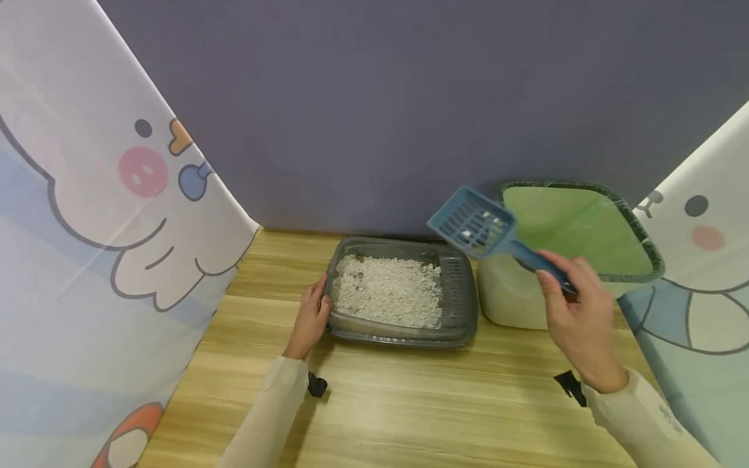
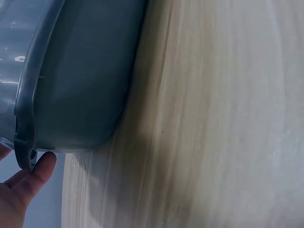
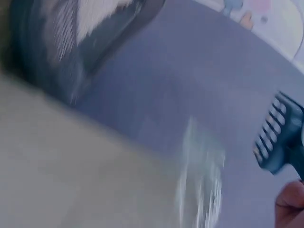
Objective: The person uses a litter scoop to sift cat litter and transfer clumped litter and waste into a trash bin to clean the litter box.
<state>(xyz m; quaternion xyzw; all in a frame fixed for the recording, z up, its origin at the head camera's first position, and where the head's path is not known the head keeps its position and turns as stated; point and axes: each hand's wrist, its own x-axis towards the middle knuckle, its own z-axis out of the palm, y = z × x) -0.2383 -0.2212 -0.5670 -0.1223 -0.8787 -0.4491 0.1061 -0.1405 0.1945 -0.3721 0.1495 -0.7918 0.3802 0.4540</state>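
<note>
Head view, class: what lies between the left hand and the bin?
The tray, with litter in it. The head view shows this: the left hand touches its left end, and the bin stands by its right end.

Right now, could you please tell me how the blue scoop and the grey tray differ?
The scoop is blue, while the tray is dark grey. The scoop is clearly smaller than the tray. The scoop is held up at a slant in the air, whereas the tray sits on the wooden tabletop. Both have a grid-like section.
</note>
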